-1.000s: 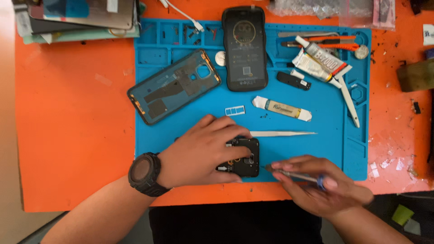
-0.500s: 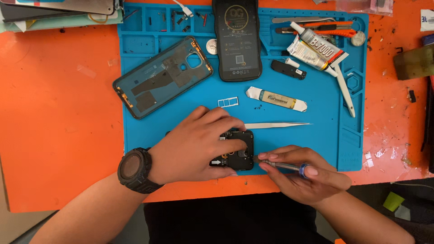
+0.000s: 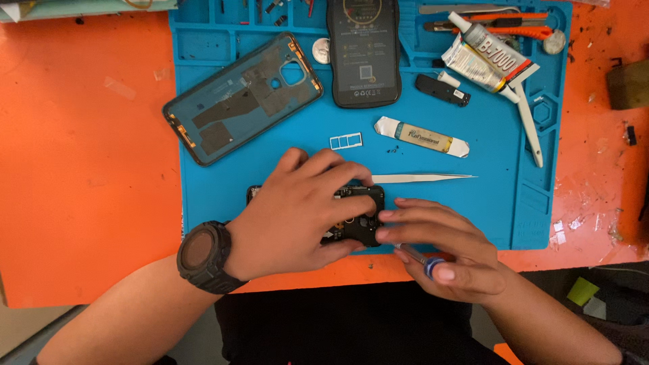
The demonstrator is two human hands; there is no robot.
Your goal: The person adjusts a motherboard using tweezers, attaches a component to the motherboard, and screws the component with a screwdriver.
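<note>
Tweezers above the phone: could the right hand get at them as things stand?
Probably yes, but not freely: the tweezers lie bare on the blue mat just beyond the right hand, which is holding a small screwdriver.
</note>
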